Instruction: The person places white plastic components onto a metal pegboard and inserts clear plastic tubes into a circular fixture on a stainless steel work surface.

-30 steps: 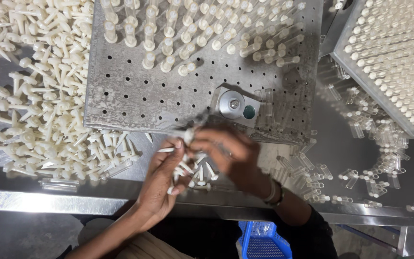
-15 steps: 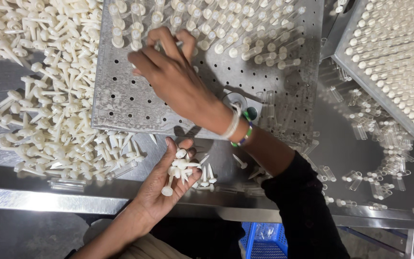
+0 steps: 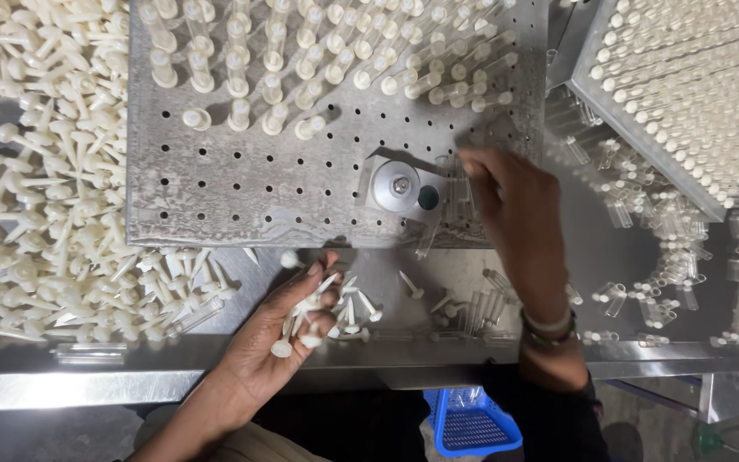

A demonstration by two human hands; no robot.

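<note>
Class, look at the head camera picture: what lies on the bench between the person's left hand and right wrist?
In the head view, loose white pins and clear tubes lie scattered on the metal bench between the left hand and the right hand's wrist.
</note>
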